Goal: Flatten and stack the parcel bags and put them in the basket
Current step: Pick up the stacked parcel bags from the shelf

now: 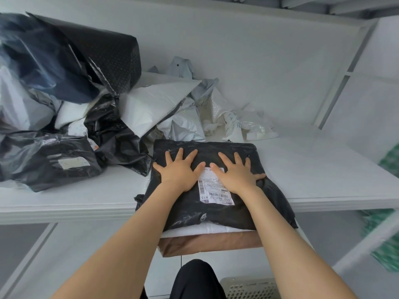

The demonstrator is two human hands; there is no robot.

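A black parcel bag [216, 210] with a white shipping label [212, 190] lies on top of a small stack at the shelf's front edge. Under it show a white bag [207, 230] and a brown one [207, 242], both overhanging the edge. My left hand [179, 171] presses flat on the black bag's left part, fingers spread. My right hand [236, 171] presses flat on its right part, partly over the label. A pale perforated basket [250, 287] shows at the bottom, below the shelf.
A heap of crumpled black, white and grey parcel bags [90, 108] fills the left and middle of the white shelf [323, 169]. More crumpled white bags [235, 121] lie behind the stack. Something green and white [386, 223] is at the right edge.
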